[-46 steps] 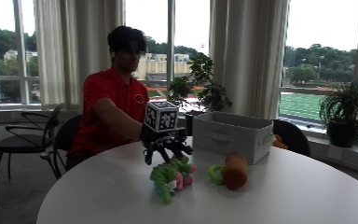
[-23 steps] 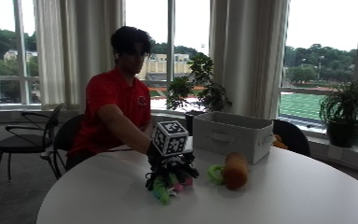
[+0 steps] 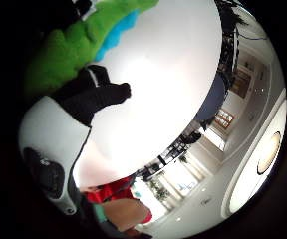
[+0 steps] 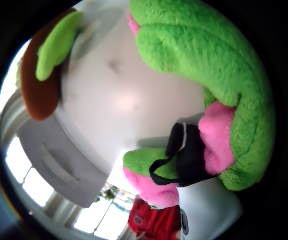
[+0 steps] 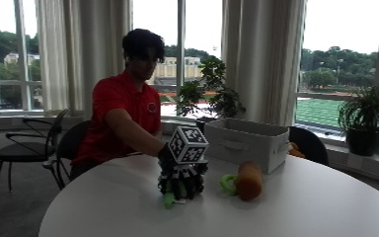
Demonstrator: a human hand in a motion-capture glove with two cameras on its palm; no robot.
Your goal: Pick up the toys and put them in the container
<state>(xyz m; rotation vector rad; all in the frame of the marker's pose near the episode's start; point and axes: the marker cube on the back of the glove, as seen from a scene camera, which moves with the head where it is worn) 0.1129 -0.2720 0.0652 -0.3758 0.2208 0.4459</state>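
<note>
Round white table (image 5: 294,212), wide and pale, carrying everything else. Toward its far side, a grey fabric container (image 5: 245,143), open-topped, with a handle slot in its near wall. Just beside that container's front, lying on the tabletop, a brown-orange plush toy (image 5: 249,179) with a green piece at its end. Near it, toward the seated person, a green and pink plush toy (image 4: 219,75) resting on the table, covered from above by the gloved right hand (image 5: 180,180). Fingers pointing down and curled around the plush, one black fingertip (image 4: 184,150) pressed against a pink patch. Only a small green end (image 5: 169,200) peeking out below the glove.
</note>
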